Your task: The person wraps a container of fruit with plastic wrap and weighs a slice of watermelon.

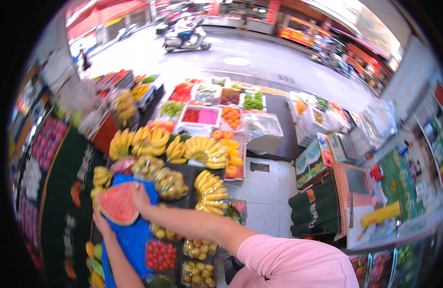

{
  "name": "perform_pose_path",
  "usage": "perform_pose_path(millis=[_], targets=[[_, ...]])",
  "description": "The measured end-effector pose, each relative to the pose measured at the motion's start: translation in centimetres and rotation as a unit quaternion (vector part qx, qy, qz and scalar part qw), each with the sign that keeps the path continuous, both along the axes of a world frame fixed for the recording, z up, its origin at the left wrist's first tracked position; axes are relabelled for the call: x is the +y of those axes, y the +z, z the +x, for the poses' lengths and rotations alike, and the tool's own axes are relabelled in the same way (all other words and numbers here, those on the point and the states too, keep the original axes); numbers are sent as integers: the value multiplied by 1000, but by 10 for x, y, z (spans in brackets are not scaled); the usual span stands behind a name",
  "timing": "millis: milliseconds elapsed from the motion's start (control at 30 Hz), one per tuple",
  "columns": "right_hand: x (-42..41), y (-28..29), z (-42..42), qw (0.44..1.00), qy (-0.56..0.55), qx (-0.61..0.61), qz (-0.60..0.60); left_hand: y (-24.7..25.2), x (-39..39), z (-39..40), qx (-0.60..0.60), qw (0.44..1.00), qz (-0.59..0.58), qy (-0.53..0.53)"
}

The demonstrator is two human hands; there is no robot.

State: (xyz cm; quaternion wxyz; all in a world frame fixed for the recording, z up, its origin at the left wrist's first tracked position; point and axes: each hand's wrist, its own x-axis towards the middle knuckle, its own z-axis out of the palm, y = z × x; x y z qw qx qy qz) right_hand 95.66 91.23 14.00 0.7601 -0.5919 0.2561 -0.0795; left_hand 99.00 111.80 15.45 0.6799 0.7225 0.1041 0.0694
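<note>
A cut piece of watermelon [117,203], its red flesh facing up, is held between my two hands over a blue cloth [129,235]. My right hand [140,198] grips its right edge, the arm reaching across from a pink sleeve. At the lower left edge of the melon is my left hand [103,225], fingers along the rind. Whether the melon rests on the cloth or is raised is hard to tell. Bananas [101,176] lie just beyond its left side, and wrapped fruit packs [171,183] lie to the right of the cloth.
Banana bunches [208,190] and a box of cherry tomatoes [161,255] flank the cloth. Farther out stand fruit crates [199,116] and a white foam box [261,131]. On the right, a counter holds a knife [351,210] and a yellow roll [381,213]. A scooter rider [185,32] is on the street.
</note>
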Motion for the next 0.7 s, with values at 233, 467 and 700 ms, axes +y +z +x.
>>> perform_pose_path(millis=[233,467,700], targets=[[-26,20,-22,997,52,17,60,20,-46,0,81,914,-358,-172],[-120,102,-106,967,9,-220,128,148,-158,-76,10,941,-321,-104],[-352,142,-201,956,43,-241,159,179,-365,-172,-42,946,-297,-123]])
